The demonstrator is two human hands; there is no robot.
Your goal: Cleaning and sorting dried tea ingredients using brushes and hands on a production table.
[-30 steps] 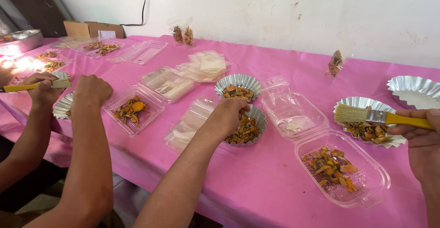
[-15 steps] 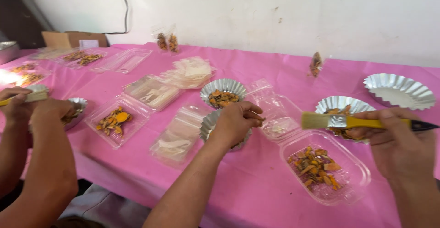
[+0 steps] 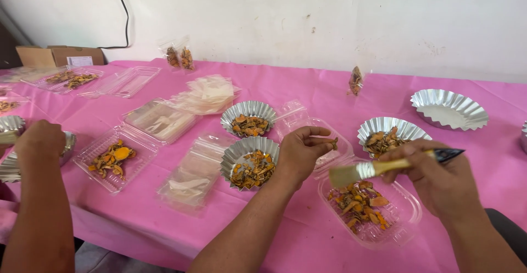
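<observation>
Left grip (image 3: 299, 155) pinches a dried slice (image 3: 329, 140); right grip (image 3: 439, 179) clamps brush (image 3: 379, 167). Hard strokes could flick the slice onto the desk (image 3: 307, 240).

A small brown dried slice (image 3: 328, 140) is pinched level between thumb and fingers (image 3: 315, 139), above the clear plastic tray (image 3: 403, 223) of orange-brown slices. The brush (image 3: 379, 167), yellow-handled with pale bristles and a dark end, lies tilted, its bristles low over that tray
</observation>
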